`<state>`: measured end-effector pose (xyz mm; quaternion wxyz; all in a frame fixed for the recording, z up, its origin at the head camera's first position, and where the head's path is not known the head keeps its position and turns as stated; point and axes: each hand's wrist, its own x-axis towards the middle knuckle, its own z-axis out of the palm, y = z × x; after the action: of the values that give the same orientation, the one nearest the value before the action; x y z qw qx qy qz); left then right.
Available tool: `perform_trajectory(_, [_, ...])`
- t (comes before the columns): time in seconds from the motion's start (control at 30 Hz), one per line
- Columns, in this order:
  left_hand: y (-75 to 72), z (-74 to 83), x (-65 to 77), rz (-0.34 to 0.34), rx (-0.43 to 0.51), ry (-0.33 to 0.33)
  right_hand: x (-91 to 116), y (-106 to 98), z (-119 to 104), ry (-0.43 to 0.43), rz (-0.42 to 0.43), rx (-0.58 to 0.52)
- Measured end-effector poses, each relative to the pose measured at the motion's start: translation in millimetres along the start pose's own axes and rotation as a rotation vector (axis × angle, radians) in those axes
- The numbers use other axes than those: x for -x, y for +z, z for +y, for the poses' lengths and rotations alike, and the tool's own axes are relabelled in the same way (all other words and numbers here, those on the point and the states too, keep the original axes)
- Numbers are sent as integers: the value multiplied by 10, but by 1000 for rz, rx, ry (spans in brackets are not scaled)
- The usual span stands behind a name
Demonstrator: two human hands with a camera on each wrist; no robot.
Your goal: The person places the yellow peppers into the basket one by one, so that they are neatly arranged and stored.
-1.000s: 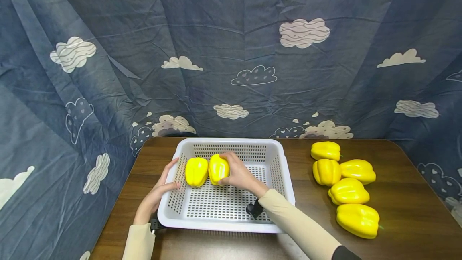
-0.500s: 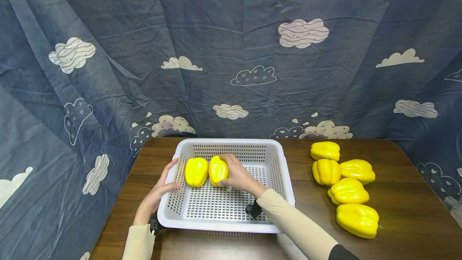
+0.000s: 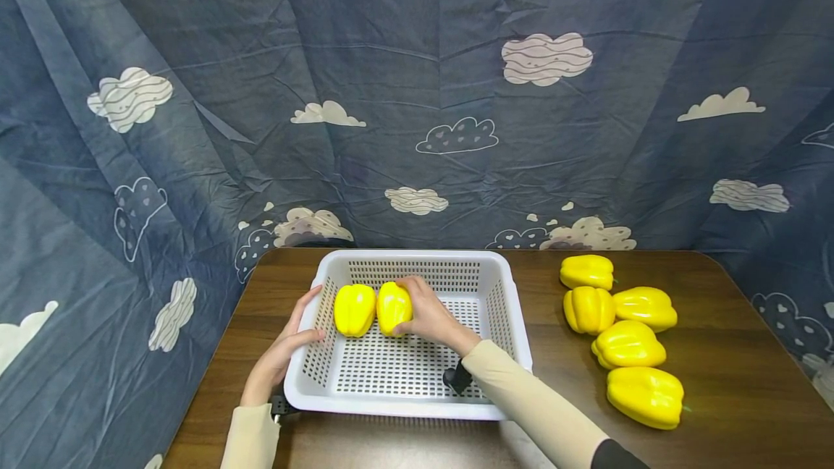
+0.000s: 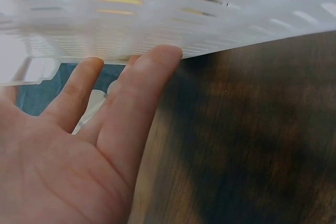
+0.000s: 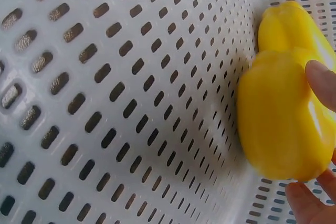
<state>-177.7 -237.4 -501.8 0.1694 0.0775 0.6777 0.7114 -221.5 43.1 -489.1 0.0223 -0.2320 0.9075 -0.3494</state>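
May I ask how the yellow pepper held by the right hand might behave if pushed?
The yellow pepper is likely slippery, given its glossy skin. Its blocky shape suggests it would rock rather than roll freely.

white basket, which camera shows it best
The head view: it takes in nearly all of the white basket, with only small parts covered by the right sleeve and the hands. The right wrist view shows its slotted inside up close; the left wrist view, part of its outside by the left hand.
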Motion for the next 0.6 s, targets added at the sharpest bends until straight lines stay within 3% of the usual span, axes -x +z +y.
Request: perform_trajectory(0.6, [5,5,2,-4,11,-6,3,-117,-85,22,28,-63])
